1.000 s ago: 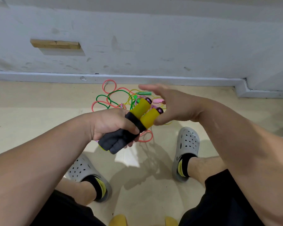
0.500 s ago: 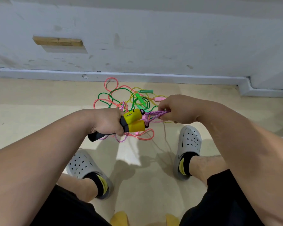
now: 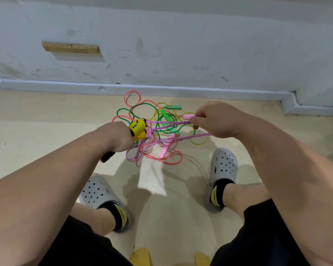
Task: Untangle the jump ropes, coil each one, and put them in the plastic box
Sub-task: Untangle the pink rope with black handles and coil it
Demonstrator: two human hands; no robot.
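My left hand (image 3: 113, 136) grips the two yellow-and-black handles (image 3: 137, 129) of one jump rope, held side by side. Its purple braided cord (image 3: 167, 127) runs from the handles to my right hand (image 3: 213, 120), which pinches several strands pulled out to the right. More of the cord hangs in loops (image 3: 136, 152) below the handles. On the floor behind lies a tangle of pink (image 3: 161, 159), green (image 3: 142, 106) and yellow (image 3: 200, 141) ropes with green handles (image 3: 172, 107) and pink handles (image 3: 164, 151). No plastic box is in view.
I sit over a beige floor with my feet in grey clogs (image 3: 223, 169) on either side. A grey wall with a skirting board (image 3: 46, 86) runs behind the tangle. A yellow seat edge (image 3: 140, 256) shows at the bottom.
My right hand closed on the purple cord at the handles and drew it out to the right. My left hand turned the handles level and lowered them.
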